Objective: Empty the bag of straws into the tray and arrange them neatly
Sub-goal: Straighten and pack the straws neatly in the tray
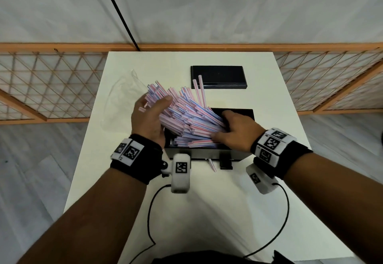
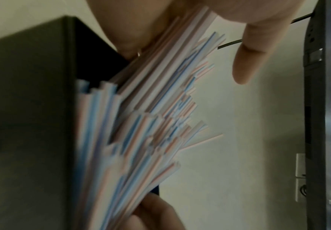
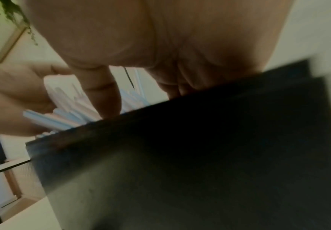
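A thick bundle of pink-, blue- and white-striped straws (image 1: 186, 116) fans up and to the left out of the black tray (image 1: 207, 156) in the middle of the white table. My left hand (image 1: 153, 106) grips the raised upper part of the bundle, thumb over the top. My right hand (image 1: 232, 129) curls over the lower ends inside the tray's right side. The left wrist view shows the straws (image 2: 141, 124) spreading past the tray wall (image 2: 32, 109). In the right wrist view my fingers reach over the tray rim (image 3: 180, 155) onto the straws (image 3: 66, 118).
The empty clear plastic bag (image 1: 124, 98) lies crumpled on the table at the left. A flat black lid (image 1: 223, 75) lies behind the tray. One loose straw (image 1: 212, 165) and a small black clip (image 1: 225, 163) sit by the tray's front wall. Cables trail toward me.
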A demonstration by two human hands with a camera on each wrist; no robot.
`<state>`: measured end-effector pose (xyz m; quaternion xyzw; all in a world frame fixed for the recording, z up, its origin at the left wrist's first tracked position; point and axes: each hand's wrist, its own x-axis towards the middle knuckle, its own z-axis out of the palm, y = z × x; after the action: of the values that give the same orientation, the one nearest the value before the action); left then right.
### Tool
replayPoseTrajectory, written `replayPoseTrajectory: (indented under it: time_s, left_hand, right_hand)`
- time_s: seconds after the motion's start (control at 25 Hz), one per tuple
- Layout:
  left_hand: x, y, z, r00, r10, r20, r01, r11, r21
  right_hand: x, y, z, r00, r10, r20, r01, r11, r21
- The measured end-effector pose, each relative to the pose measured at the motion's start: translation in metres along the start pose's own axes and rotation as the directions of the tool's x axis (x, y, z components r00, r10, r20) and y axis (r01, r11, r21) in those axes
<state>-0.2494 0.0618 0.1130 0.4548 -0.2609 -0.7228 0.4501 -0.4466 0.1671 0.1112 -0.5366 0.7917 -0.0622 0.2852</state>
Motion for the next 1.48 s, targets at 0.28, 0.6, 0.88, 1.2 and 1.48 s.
replayPoseTrajectory:
  time_s: [0.28, 0.6, 0.88, 1.2, 1.48]
  left_hand:
    - [0.025, 0.033, 0.01, 0.969, 0.019, 0.248, -0.072, 0.975, 0.208]
    - [0.02, 0.021, 0.03, 0.938, 0.161, 0.305, -0.253, 0.923, 0.291]
    - [0.005, 0.023, 0.013, 0.932, 0.322, 0.168, -0.347, 0.926, 0.15]
    - [0.01, -0.008, -0.007, 0.994, 0.009, -0.106, 0.003, 0.994, 0.113]
    - [0.011, -0.014, -0.015, 0.988, 0.039, -0.153, 0.036, 0.886, 0.461]
  right_hand:
    - [0.013, -0.016, 0.022, 0.999, -0.043, -0.004, 0.043, 0.995, 0.09]
    - [0.018, -0.029, 0.033, 0.983, -0.139, -0.122, 0.155, 0.979, 0.133]
    - [0.011, -0.021, 0.023, 0.952, -0.2, -0.233, 0.242, 0.955, 0.172]
    - [-0.001, 0.002, 0.008, 0.972, 0.022, -0.234, -0.018, 1.0, 0.02]
    - [-0.008, -0.002, 0.025, 0.978, -0.201, -0.05, 0.196, 0.977, -0.088]
